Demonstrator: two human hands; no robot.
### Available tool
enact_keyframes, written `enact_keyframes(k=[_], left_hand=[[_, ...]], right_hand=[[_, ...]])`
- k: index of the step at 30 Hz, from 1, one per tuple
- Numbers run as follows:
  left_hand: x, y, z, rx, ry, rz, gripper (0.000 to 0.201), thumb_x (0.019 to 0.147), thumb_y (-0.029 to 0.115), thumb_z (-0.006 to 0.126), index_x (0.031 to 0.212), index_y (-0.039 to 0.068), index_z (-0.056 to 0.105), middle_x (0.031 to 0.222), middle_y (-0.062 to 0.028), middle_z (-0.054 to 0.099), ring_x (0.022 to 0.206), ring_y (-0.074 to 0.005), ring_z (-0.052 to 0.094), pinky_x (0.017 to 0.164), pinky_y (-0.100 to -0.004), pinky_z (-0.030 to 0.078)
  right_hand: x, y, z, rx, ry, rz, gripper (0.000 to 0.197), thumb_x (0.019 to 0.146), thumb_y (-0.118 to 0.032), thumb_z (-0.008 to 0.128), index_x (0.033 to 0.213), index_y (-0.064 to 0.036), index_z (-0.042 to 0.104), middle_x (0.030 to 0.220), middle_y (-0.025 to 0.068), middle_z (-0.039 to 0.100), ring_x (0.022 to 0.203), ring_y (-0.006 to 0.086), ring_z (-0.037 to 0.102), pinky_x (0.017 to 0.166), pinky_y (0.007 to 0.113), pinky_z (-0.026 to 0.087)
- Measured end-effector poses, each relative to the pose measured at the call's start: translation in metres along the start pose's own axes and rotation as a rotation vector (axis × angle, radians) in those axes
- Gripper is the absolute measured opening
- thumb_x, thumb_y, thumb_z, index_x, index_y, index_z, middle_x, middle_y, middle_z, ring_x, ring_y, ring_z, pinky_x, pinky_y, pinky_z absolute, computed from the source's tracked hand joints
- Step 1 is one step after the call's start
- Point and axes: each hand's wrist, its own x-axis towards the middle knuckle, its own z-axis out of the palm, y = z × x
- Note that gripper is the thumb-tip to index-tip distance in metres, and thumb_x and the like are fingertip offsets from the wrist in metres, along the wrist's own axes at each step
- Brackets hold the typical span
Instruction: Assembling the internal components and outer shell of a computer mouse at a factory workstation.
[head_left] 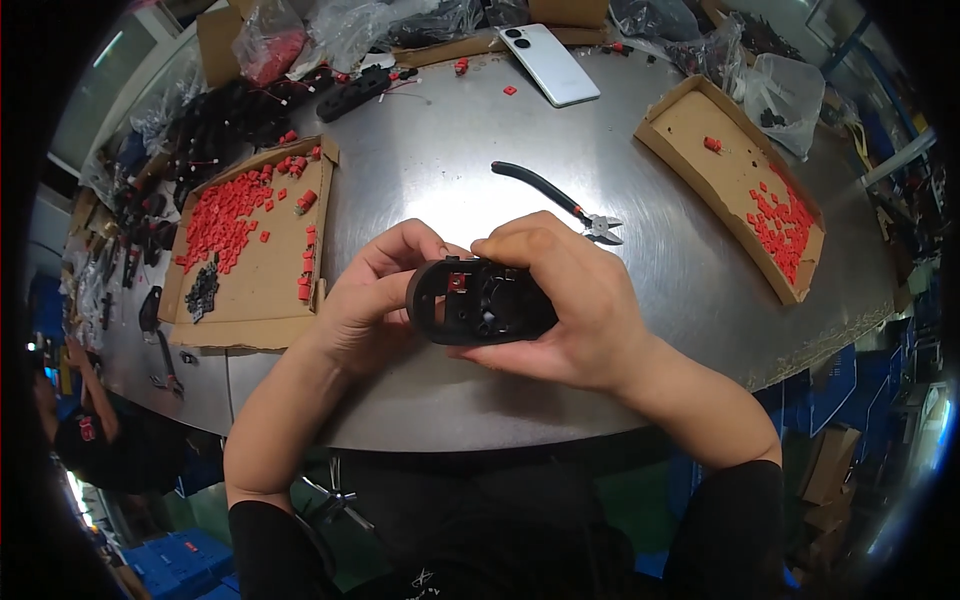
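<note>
Above the near edge of the metal table, both hands hold a black plastic housing (440, 318) with a rounded left end and open cavities on top. A small red part (457, 282) sits inside it, near its upper edge. My right hand (575, 305) wraps round the housing's right end, thumb and fingers on opposite sides. My left hand (375, 285) is closed at the left end, with its fingertips by the upper rim, partly hidden behind the housing. Beyond my right hand lies a pair of cutting pliers (560, 200) with black handles and its jaws toward the right.
On the left, a cardboard tray (270, 320) holds many small red pieces and a dark cluster. Another cardboard tray (690, 165) with red pieces stands at right. A white phone (555, 70) lies at the back, near a black housing (352, 95). Another person's arm (90, 380) shows far left.
</note>
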Motion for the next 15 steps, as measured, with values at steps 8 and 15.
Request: enact_keyframes(k=[8,15], left_hand=[[0.0010,0.0021,0.0001,-0.018,-0.001,-0.020,0.019,0.092,0.007,0.073,0.108,0.005,0.062,0.117,-0.0141,0.070,0.103,-0.0185,0.069,0.087,-0.0290,0.057],[0.0009,0.0032,0.0066,-0.052,0.060,-0.040,0.018,0.095,0.009,0.071,0.109,0.004,0.062,0.115,-0.0134,0.070,0.103,-0.0184,0.068,0.093,-0.0316,0.055]], right_hand=[[0.0012,-0.0013,-0.0022,0.010,-0.015,0.005,0.065,0.064,-0.027,0.098,0.115,-0.0039,0.065,0.103,0.0133,0.071,0.093,0.0290,0.073,0.079,0.036,0.059],[0.0002,-0.0007,-0.0003,-0.023,0.007,0.011,0.058,0.067,-0.028,0.095,0.114,-0.0070,0.067,0.100,0.0100,0.068,0.086,0.0284,0.071,0.072,0.037,0.058]])
